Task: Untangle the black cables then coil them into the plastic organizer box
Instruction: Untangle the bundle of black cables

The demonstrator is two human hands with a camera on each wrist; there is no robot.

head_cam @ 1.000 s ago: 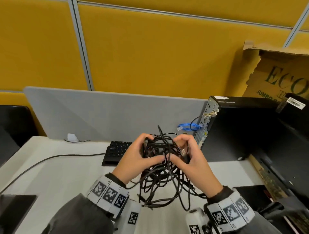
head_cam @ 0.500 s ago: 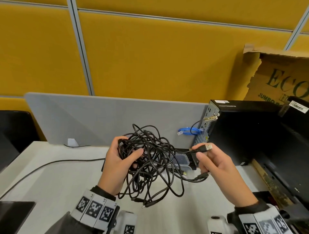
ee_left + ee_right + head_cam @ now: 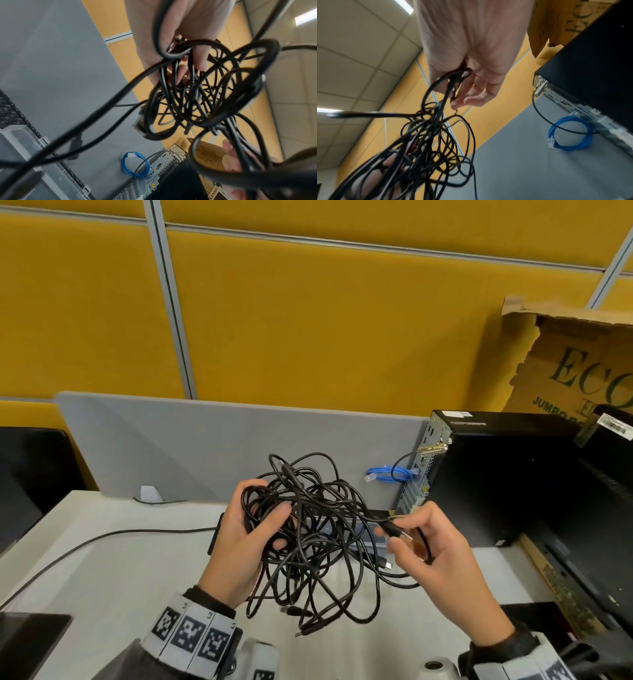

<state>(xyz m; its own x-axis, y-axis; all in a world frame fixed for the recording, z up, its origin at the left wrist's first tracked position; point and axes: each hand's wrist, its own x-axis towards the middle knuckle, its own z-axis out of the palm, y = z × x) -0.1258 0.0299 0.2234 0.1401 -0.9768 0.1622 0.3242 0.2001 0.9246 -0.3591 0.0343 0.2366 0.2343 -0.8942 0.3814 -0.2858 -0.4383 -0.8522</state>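
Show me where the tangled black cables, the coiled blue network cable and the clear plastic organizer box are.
tangled black cables (image 3: 308, 529): head view, middle of the knot.
coiled blue network cable (image 3: 390, 475): head view, its loop.
clear plastic organizer box (image 3: 18, 146): left wrist view, its lid.

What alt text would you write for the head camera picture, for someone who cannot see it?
Two hands hold a tangle of black cables above a white desk: the left hand grips the bundle, the right hand pinches one cable end. Behind stand a grey divider, a black computer tower and yellow wall panels.
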